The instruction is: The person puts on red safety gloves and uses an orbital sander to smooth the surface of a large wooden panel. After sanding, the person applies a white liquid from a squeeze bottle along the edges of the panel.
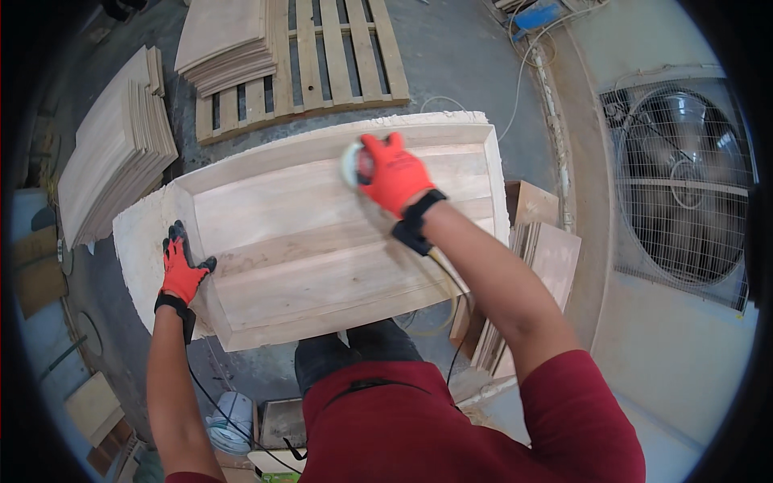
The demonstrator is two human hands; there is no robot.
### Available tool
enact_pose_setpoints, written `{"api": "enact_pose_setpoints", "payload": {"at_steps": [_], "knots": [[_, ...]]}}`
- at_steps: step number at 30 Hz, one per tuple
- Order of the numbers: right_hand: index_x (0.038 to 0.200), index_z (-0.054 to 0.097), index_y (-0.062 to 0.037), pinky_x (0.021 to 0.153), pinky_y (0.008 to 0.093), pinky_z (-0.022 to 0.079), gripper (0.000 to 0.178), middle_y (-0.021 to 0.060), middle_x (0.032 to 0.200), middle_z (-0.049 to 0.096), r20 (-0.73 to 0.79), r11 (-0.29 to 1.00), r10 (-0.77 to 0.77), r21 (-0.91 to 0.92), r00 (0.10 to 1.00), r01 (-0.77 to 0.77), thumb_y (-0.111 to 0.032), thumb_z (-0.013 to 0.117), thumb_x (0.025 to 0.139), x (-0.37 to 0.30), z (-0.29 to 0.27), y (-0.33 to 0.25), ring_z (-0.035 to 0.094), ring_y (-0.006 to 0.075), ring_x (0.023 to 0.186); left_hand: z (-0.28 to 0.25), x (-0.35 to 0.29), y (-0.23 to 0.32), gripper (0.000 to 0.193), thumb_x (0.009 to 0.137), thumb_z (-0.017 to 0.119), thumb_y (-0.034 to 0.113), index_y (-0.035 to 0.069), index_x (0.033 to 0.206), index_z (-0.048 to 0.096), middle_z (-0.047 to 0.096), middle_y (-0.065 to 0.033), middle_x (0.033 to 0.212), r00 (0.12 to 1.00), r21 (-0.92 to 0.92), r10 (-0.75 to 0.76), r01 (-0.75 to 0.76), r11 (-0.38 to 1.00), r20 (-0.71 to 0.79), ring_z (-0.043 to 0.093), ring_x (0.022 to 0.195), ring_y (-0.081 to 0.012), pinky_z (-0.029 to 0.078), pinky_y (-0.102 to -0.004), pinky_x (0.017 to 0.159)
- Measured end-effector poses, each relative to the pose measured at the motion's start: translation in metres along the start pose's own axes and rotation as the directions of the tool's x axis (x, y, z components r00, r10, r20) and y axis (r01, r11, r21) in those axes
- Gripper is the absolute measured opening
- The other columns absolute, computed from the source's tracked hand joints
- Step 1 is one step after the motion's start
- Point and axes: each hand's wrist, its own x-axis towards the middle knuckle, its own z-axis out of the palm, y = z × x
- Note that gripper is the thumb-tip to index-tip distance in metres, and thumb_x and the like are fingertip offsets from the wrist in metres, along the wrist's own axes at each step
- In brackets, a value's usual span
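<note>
A long, pale wooden panel piece with raised, sloping sides (338,286) lies across in front of me, shaped like a shallow tray or lid. My right hand (396,175), in a red glove, is wrapped round a round handheld sander (352,165). The sander's disc is at the inner face near the far side and is slightly blurred. My left hand (183,270), in a red and black glove, rests on the left end with its fingers spread. Its thumb reaches over the inner edge. A white, rough-edged layer (145,233) shows beneath the wood.
Stacked thin boards (121,145) stand at the far left. Another stack (225,40) sits on a wooden pallet (346,56) beyond the workpiece. More boards (535,266) lean at the right, near a large caged fan (684,185). A yellowish hose (448,302) hangs below my right wrist.
</note>
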Motion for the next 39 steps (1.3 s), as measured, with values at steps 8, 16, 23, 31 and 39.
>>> {"api": "enact_pose_setpoints", "payload": {"at_steps": [8, 16, 23, 31, 39], "knots": [[0.133, 0.052, -0.0212, 0.087, 0.0498, 0.056, 0.047, 0.0241, 0.132, 0.049, -0.015, 1.0, -0.028, 0.0, 0.999, 0.028, -0.026, 0.07, 0.089, 0.008, -0.011, -0.02, 0.066, 0.0439, 0.102, -0.004, -0.001, 0.002, 0.108, 0.078, 0.087, 0.031, 0.0, 0.16, 0.024, 0.016, -0.0181, 0.171, 0.999, -0.001, -0.043, 0.043, 0.999, 0.032, 0.014, 0.157, -0.0391, 0.018, -0.0447, 0.129], [0.14, 0.05, -0.0214, 0.09, 0.0483, 0.055, 0.061, 0.0242, 0.135, 0.048, -0.077, 0.961, 0.254, -0.094, 0.964, -0.261, -0.03, 0.076, 0.086, -0.006, -0.05, 0.072, 0.066, 0.0428, 0.105, 0.002, 0.002, -0.006, 0.108, 0.076, 0.088, 0.026, -0.001, 0.159, 0.025, 0.02, -0.0205, 0.168, 1.0, -0.006, -0.026, 0.026, 1.0, 0.012, 0.014, 0.157, -0.0391, 0.017, -0.0445, 0.129], [0.147, 0.045, -0.0228, 0.097, 0.048, 0.053, 0.075, 0.0251, 0.139, 0.047, -0.155, 0.916, 0.379, -0.078, 0.912, -0.394, -0.036, 0.079, 0.081, -0.006, -0.07, 0.135, 0.063, 0.0437, 0.115, 0.004, 0.004, -0.012, 0.105, 0.077, 0.086, 0.02, 0.0, 0.16, 0.024, 0.023, -0.0185, 0.168, 1.0, 0.044, 0.014, -0.014, 0.999, 0.01, 0.017, 0.156, -0.038, 0.018, -0.0424, 0.129], [0.149, 0.043, -0.0201, 0.101, 0.0483, 0.052, 0.081, 0.0245, 0.142, 0.046, -0.206, 0.836, 0.536, -0.003, 0.819, -0.548, -0.036, 0.081, 0.079, -0.052, -0.082, 0.192, 0.061, 0.0447, 0.12, 0.014, 0.015, -0.03, 0.106, 0.075, 0.087, 0.015, -0.001, 0.159, 0.025, 0.024, -0.0211, 0.167, 0.999, 0.029, -0.026, 0.025, 0.999, 0.029, 0.017, 0.156, -0.0379, 0.018, -0.045, 0.128], [0.148, 0.045, -0.016, 0.103, 0.0472, 0.05, 0.082, 0.0251, 0.137, 0.051, -0.269, 0.786, 0.609, 0.076, 0.746, -0.614, -0.033, 0.084, 0.078, -0.213, -0.035, 0.194, 0.058, 0.0442, 0.121, 0.027, 0.023, -0.053, 0.106, 0.077, 0.086, 0.014, 0.003, 0.161, 0.022, 0.024, -0.02, 0.167, 1.0, 0.013, 0.02, -0.02, 1.0, -0.016, 0.018, 0.156, -0.0357, 0.017, -0.0448, 0.128]]}}
